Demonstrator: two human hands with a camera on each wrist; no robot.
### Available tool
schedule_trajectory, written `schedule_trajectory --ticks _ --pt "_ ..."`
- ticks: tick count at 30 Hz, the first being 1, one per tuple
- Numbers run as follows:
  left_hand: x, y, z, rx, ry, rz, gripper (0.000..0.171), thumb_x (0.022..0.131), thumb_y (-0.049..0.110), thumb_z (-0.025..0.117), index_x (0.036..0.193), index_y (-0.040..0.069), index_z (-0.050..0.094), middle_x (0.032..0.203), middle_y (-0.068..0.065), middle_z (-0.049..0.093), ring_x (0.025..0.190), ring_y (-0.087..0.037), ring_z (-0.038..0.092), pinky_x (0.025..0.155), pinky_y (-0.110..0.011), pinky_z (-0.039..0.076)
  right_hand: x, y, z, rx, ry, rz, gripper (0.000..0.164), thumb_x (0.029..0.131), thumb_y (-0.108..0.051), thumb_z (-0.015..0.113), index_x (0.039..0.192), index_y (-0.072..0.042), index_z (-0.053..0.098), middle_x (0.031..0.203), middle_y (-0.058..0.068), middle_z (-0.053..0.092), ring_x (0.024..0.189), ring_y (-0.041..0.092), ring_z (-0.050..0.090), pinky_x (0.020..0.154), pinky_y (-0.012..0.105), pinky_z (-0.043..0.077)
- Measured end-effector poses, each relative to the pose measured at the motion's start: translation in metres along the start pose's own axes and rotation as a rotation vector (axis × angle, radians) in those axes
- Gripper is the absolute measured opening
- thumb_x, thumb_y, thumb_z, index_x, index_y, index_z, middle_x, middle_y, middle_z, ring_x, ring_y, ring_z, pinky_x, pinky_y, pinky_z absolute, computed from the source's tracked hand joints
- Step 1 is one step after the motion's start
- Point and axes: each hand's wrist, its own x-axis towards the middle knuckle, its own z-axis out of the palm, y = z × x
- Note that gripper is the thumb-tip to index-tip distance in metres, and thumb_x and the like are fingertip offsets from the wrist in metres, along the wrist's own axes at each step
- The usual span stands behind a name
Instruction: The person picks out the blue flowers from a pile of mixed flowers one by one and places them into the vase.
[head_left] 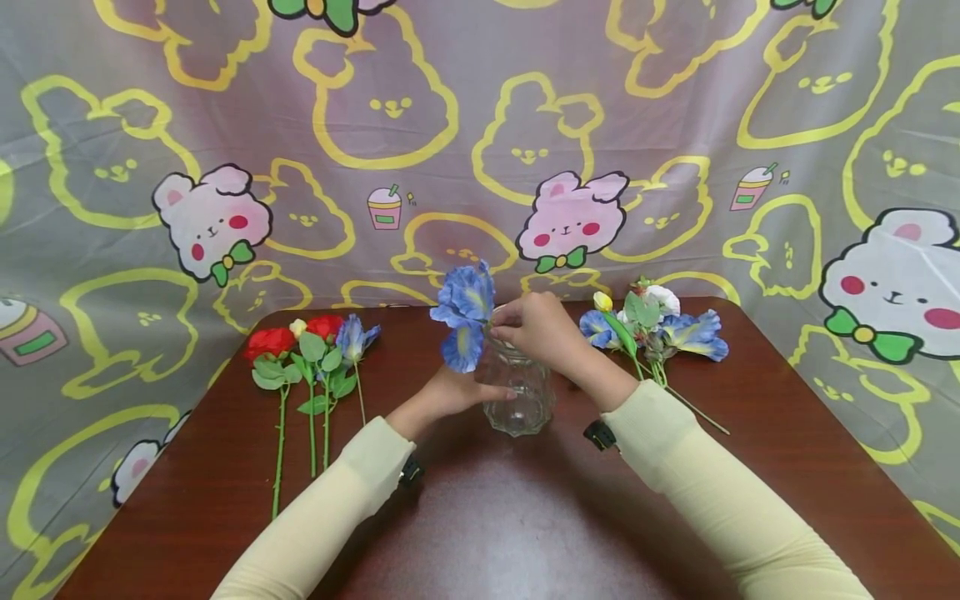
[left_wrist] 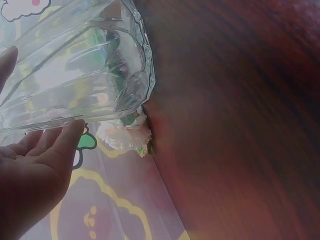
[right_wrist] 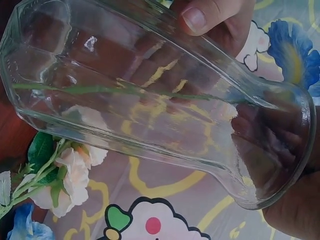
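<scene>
A clear fluted glass vase [head_left: 519, 412] stands upright on the table. My left hand [head_left: 450, 392] grips its side, thumb across the near face and fingers round the far side. At the vase mouth, my right hand [head_left: 538, 329] pinches the stem of a blue iris [head_left: 461, 304] between thumb and fingers. The bloom hangs outside the rim to the left. Through the glass in the right wrist view, the green stem [right_wrist: 75, 90] runs down inside the vase to near its base. In the left wrist view the vase [left_wrist: 75, 75] fills the upper left.
Left of the vase lie red roses [head_left: 272, 342], a small pale bud and another blue flower [head_left: 356, 337]. To the right lies a bunch with blue irises [head_left: 693, 333], a yellow bud [head_left: 602, 302] and a white flower [head_left: 660, 298]. A patterned curtain [head_left: 420, 125] hangs behind the brown table [head_left: 487, 533].
</scene>
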Motion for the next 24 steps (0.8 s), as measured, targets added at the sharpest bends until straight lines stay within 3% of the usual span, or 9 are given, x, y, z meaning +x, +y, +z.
schedule_trajectory --ticks 9,16,19,24 --pt "0.002 0.0 -0.001 0.079 0.006 0.018 0.091 0.073 0.003 0.085 0.145 -0.005 0.03 0.143 -0.018 0.044 0.132 -0.029 0.04 0.109 -0.041 0.032 0.001 0.001 -0.002 -0.055 -0.008 -0.021 0.009 0.086 -0.012 0.075 0.083 -0.003 0.077 0.072 0.002 0.07 0.058 0.009 0.06 0.054 0.027 0.05" --pt "0.004 -0.004 0.0 -0.006 0.023 0.045 0.09 0.068 -0.005 0.085 0.141 -0.009 0.033 0.134 -0.021 0.052 0.122 -0.031 0.05 0.105 -0.039 0.038 0.003 0.0 -0.005 -0.045 -0.044 0.012 0.01 0.086 -0.011 0.075 0.084 -0.003 0.078 0.071 0.003 0.071 0.056 0.009 0.06 0.055 0.027 0.049" --pt "0.005 -0.015 0.001 -0.006 0.046 0.081 0.093 0.066 -0.003 0.087 0.141 -0.007 0.032 0.133 -0.019 0.052 0.119 -0.029 0.051 0.103 -0.038 0.039 0.005 0.0 -0.006 -0.04 -0.062 0.043 0.01 0.086 -0.012 0.074 0.085 -0.002 0.077 0.072 0.003 0.071 0.056 0.01 0.059 0.054 0.027 0.049" --pt "0.005 -0.014 0.0 0.023 0.049 0.081 0.094 0.066 -0.001 0.088 0.142 -0.005 0.032 0.137 -0.017 0.049 0.124 -0.027 0.048 0.106 -0.035 0.036 0.005 -0.001 -0.008 -0.031 -0.074 0.068 0.011 0.086 -0.013 0.076 0.087 -0.002 0.077 0.076 0.004 0.071 0.062 0.012 0.063 0.058 0.028 0.052"
